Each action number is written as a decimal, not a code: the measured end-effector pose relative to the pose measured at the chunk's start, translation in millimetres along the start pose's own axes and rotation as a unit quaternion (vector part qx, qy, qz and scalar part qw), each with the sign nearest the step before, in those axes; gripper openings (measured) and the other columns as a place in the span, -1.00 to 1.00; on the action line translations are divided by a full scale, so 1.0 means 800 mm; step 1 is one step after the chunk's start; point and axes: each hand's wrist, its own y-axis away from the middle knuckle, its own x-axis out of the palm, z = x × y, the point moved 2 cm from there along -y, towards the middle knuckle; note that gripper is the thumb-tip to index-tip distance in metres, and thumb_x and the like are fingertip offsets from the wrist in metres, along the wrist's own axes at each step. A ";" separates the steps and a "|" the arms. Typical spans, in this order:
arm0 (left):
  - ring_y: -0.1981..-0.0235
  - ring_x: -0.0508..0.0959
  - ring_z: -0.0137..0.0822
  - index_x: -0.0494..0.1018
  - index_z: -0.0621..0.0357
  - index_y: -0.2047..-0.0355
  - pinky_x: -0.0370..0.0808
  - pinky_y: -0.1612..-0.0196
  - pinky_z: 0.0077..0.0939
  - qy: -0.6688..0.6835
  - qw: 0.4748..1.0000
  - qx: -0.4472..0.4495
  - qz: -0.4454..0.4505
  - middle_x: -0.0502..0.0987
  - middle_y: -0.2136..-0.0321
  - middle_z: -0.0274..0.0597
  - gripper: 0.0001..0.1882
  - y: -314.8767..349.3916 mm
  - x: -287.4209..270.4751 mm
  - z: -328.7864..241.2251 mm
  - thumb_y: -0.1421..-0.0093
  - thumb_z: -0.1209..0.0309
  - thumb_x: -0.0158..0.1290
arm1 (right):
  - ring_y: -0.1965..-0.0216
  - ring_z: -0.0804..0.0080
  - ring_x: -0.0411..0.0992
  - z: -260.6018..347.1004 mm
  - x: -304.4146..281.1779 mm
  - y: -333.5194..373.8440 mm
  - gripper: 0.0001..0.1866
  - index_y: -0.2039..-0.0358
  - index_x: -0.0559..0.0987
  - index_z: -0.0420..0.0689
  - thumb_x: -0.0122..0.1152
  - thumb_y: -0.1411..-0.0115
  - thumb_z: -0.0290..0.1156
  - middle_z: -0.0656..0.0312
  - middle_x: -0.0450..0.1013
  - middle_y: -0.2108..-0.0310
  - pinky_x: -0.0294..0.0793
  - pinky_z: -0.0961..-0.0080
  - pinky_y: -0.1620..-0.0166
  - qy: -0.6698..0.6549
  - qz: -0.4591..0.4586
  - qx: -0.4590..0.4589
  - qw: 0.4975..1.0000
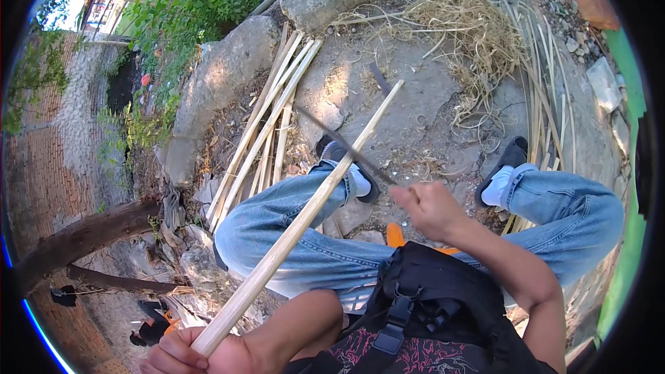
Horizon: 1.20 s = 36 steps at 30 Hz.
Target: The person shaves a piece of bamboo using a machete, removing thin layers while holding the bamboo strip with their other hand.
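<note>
Left hand: the person's left hand [232, 357] is wrapped around the near end of the strip, low at the left.
Held strip: a long, pale, straight length of split wood or bamboo [296, 224], slanting up and away over the left knee, its far tip free above the ground.
Right hand: the person's right hand [435, 209] is closed in a fist on the near end of the blade, hiding any handle.
Blade: a long, narrow, dark metal blade [374, 168] lying across the strip's far half; whether it bites cannot be told.
Work on this strip: seemingly midway, with the pale faces bared and some unevenness left toward the tip.
Left stack: broad, pale, straight strips [268, 131] on the ground; worked or waiting, I cannot tell.
Right bundle: thinner, pale, slender strips [544, 90], perhaps the finer-worked ones.
Shavings: a tangled, straw-coloured heap of curled shavings [471, 28] on the grey, cracked ground [436, 97], suggesting plenty already pared.
</note>
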 end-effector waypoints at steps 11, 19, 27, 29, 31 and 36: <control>0.80 -0.09 -0.59 0.06 -0.06 0.73 -0.09 0.73 -0.66 0.085 0.995 -0.011 0.053 -0.04 0.79 -0.52 -0.64 -0.012 0.000 0.007 -0.22 0.35 -0.22 | 0.73 -0.02 0.34 -0.008 0.001 -0.009 -0.37 0.70 0.43 -0.24 -0.03 -0.20 0.11 -0.05 0.28 0.81 0.30 0.21 0.59 -0.037 -0.018 0.013 0.999; 0.78 -0.10 -0.57 0.01 -0.08 0.74 -0.08 0.72 -0.66 -0.071 0.997 0.011 -0.027 -0.06 0.79 -0.53 -0.62 -0.017 -0.012 0.006 -0.22 0.33 -0.23 | 0.69 -0.04 0.36 -0.071 0.008 -0.044 -0.38 0.72 0.39 -0.22 -0.03 -0.20 0.11 -0.02 0.29 0.81 0.31 0.22 0.57 -0.052 -0.038 0.094 0.993; 0.76 -0.09 -0.52 -0.01 -0.09 0.74 -0.05 0.70 -0.61 -0.103 0.992 -0.010 -0.067 -0.08 0.80 -0.53 -0.62 -0.026 -0.030 0.012 -0.20 0.34 -0.20 | 0.75 0.18 0.23 -0.076 0.017 -0.054 -0.40 0.69 0.39 -0.26 -0.06 -0.23 0.05 0.03 0.22 0.83 0.23 0.32 0.61 -0.036 -0.048 -0.013 0.998; 0.76 -0.09 -0.52 -0.01 -0.09 0.74 -0.04 0.70 -0.60 -0.088 0.991 0.007 -0.096 -0.07 0.80 -0.52 -0.62 -0.027 -0.033 0.017 -0.20 0.34 -0.18 | 0.74 0.02 0.33 -0.091 0.016 -0.060 -0.37 0.74 0.38 -0.23 -0.06 -0.21 0.09 -0.01 0.27 0.82 0.29 0.30 0.60 -0.040 -0.083 0.075 0.993; 0.77 -0.08 -0.52 0.00 -0.10 0.74 -0.03 0.70 -0.60 -0.149 0.978 0.050 -0.137 -0.06 0.80 -0.52 -0.61 -0.025 -0.033 0.017 -0.19 0.32 -0.15 | 0.75 0.09 0.31 -0.049 0.033 -0.043 -0.35 0.75 0.38 -0.24 -0.07 -0.22 0.09 -0.01 0.27 0.82 0.28 0.30 0.60 -0.036 -0.071 0.001 0.997; 0.77 -0.05 -0.53 0.01 -0.11 0.74 0.01 0.70 -0.62 -0.181 0.971 0.053 -0.150 -0.04 0.80 -0.53 -0.60 -0.027 -0.031 0.012 -0.24 0.29 -0.18 | 0.76 0.14 0.33 -0.109 0.023 -0.068 -0.40 0.70 0.42 -0.24 -0.07 -0.24 0.05 0.02 0.28 0.82 0.29 0.27 0.59 -0.052 -0.096 0.078 0.991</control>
